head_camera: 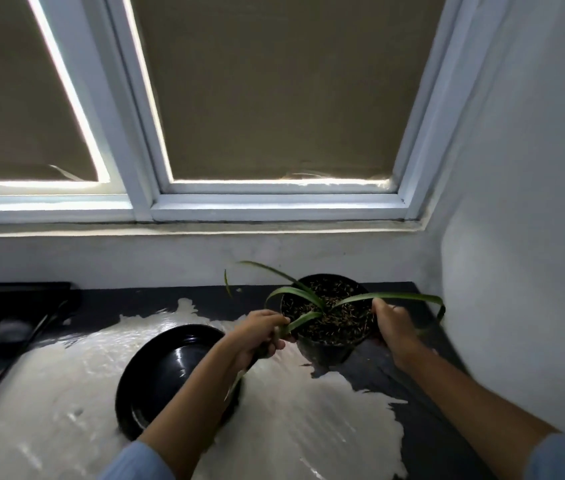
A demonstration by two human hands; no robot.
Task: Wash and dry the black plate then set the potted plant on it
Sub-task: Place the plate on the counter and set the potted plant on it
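A glossy black plate [166,372] lies flat on the dark counter, partly covered by my left forearm. To its right is the potted plant [329,317], a black pot of dark soil with long thin green leaves, tilted a little toward me. My left hand [260,336] grips the pot's left rim, with a leaf running under its fingers. My right hand [393,323] grips the right rim, just below another leaf. The pot is beside the plate, not over it.
The dark counter [423,403] shows a wide pale glare or wet sheen across its middle. A sink area with a dark object [14,327] is at the left. A white wall [516,271] stands close on the right, a shaded window [274,98] behind.
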